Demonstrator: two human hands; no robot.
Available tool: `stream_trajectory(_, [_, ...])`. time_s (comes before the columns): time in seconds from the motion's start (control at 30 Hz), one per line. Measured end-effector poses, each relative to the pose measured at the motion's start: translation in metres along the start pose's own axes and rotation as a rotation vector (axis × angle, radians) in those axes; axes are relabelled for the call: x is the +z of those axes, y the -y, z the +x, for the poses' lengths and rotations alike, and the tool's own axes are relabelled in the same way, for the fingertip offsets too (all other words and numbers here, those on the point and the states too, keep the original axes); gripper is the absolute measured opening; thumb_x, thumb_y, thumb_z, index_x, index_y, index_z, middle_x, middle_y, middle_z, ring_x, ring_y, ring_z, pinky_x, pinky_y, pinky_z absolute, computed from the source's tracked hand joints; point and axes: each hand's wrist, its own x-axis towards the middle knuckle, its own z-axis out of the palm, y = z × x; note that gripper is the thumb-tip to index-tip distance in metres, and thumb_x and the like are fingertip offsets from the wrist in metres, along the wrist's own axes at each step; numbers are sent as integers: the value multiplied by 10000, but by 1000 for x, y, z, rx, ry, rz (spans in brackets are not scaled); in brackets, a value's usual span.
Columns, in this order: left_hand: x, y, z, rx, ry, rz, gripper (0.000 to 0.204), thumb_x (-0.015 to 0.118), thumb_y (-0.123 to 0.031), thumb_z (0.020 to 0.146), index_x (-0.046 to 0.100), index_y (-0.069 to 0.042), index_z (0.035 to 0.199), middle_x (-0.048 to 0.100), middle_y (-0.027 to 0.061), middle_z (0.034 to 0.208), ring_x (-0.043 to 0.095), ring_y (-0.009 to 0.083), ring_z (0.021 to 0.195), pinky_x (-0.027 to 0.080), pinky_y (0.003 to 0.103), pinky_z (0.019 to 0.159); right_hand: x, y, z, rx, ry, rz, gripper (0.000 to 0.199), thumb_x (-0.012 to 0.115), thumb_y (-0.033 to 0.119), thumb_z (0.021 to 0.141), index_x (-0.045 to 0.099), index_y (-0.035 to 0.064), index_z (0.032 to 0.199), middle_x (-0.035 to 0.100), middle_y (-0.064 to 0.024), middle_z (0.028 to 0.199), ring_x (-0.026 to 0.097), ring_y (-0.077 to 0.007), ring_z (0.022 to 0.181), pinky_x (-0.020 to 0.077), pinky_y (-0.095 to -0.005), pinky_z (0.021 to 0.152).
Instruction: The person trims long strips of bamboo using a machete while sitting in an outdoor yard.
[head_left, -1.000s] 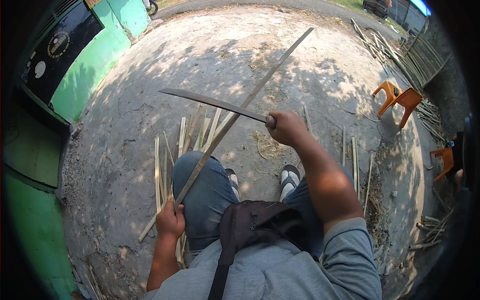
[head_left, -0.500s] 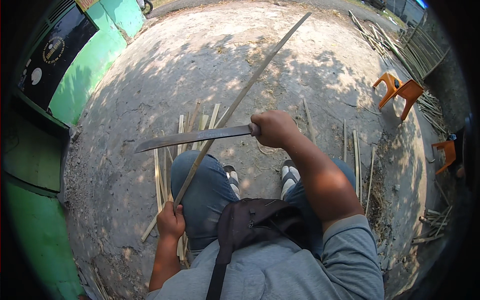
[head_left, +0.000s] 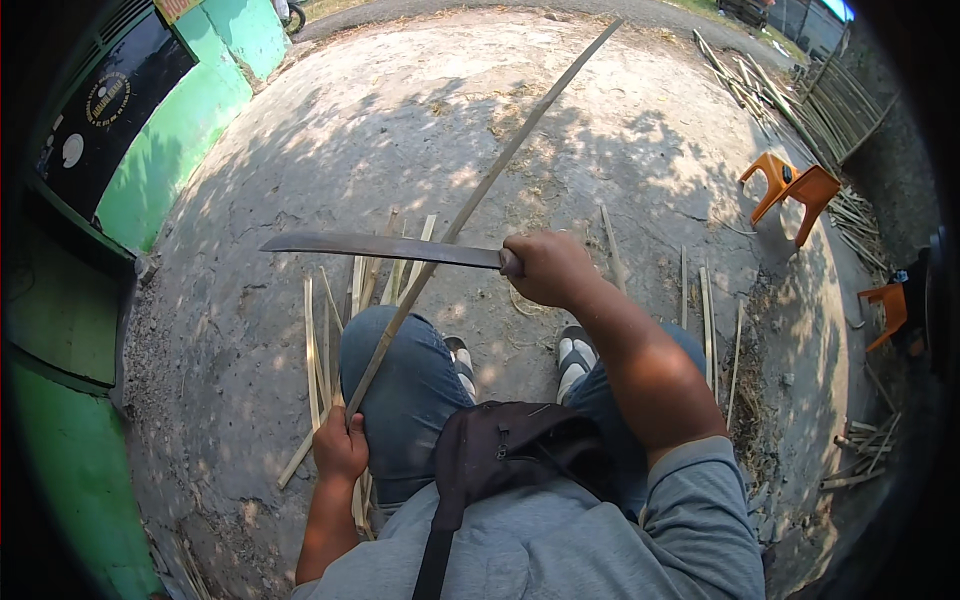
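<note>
R fingers (head_left: 523,258) wrapped tight round the handle of a knife (head_left: 385,247), blade pointing L of them & crossing a long strip (head_left: 498,175), contact can't tell. L fingers (head_left: 332,428) gripping strip's near end, rest of it running fwd & R from them. Other strips (head_left: 312,350) lie on ground (head_left: 230,330) just fwd of L fingers, orange chair (head_left: 817,188) well R of R fingers.
</note>
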Motion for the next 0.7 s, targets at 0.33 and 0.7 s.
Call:
stream_trajectory(0.33, [2, -5, 3, -7, -18, -27, 387, 591, -380, 1065, 573, -26, 911, 609, 236, 696, 631, 502, 668, 476, 533, 567, 1, -9, 12, -2, 59, -205, 166, 677, 273, 903, 704, 115, 862, 702, -152, 773, 706, -413, 783, 557, -546, 715])
stream_trajectory(0.7, [-9, -13, 4, -45, 25, 42, 434, 555, -413, 1079, 572, -18, 900, 620, 257, 713, 634, 523, 713, 473, 546, 604, 4, -5, 1, 36, -74, -55, 143, 678, 253, 890, 685, 112, 869, 696, -162, 776, 698, -409, 764, 545, -538, 685])
